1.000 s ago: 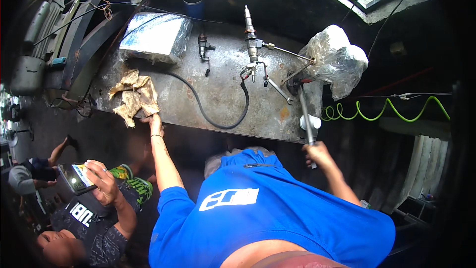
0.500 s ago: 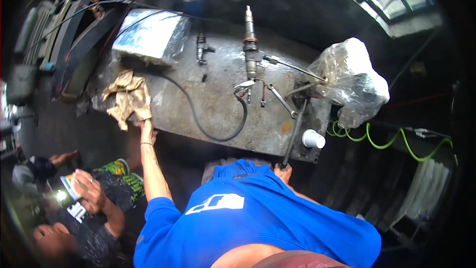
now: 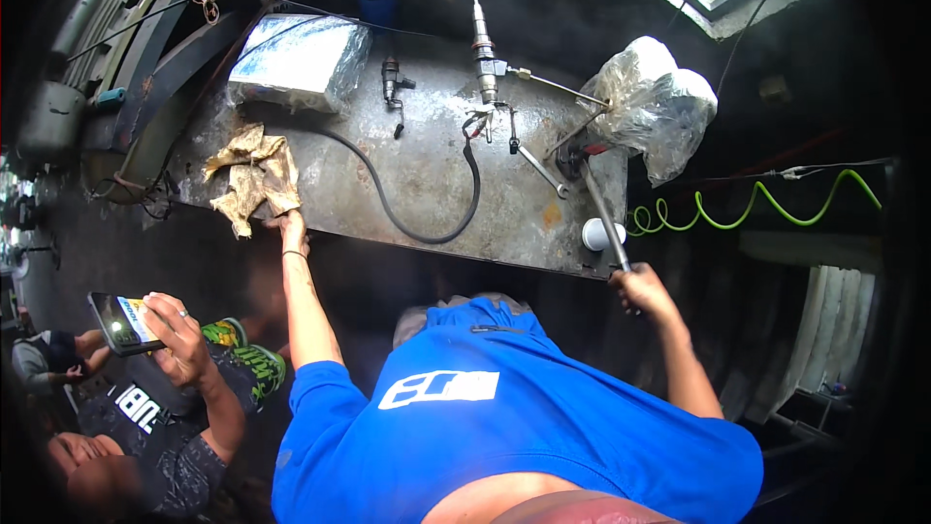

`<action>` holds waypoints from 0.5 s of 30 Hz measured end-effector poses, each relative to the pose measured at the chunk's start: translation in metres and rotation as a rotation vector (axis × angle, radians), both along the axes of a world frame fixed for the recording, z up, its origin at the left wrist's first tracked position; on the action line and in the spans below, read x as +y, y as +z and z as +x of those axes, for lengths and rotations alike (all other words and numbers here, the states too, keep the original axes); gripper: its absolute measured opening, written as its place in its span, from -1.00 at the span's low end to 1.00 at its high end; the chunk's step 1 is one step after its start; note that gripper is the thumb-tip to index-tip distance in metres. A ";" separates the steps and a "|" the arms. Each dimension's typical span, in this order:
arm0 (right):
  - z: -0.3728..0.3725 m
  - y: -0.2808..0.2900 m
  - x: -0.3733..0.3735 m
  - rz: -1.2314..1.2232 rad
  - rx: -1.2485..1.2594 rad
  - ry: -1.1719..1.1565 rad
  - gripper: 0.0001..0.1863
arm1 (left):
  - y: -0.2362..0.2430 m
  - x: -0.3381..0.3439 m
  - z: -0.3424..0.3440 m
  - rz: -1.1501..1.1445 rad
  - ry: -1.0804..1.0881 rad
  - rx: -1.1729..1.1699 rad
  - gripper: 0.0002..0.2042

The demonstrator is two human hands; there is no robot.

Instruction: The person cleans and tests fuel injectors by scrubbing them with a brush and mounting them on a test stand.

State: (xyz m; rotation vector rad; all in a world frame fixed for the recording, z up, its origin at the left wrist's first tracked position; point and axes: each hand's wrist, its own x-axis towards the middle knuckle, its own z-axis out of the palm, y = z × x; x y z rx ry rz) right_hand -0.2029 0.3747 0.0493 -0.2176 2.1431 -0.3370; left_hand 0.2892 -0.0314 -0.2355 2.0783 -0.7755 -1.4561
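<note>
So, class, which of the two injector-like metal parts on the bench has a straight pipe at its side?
The longer metal part, on the right: its thin pipe runs toward the plastic-wrapped bundle. The shorter, darker part has no such pipe.

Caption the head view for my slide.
Right hand gripping a long metal bar; left hand beside a crumpled tan cloth on the workbench.

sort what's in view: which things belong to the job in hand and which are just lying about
Seemingly in use:
metal lever, gripped by the right hand
plastic-wrapped unit beside it
thin metal pipe
large injector-like part on that pipe

Seemingly just lying about:
smaller injector-like part
wrench
white cup
crumpled cloth, by the left hand
plastic-covered box
</note>
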 end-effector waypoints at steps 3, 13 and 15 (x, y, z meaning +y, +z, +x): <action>0.006 0.021 -0.019 0.031 -0.057 -0.058 -0.71 | 0.007 -0.005 -0.004 0.078 -0.021 -0.041 -0.02; 0.073 -0.102 0.008 0.014 0.243 -0.197 -0.70 | -0.017 0.005 0.023 0.021 -0.012 -0.022 0.02; 0.077 -0.152 0.039 -0.053 0.352 -0.141 -0.68 | -0.002 -0.004 0.004 0.069 -0.019 0.015 -0.01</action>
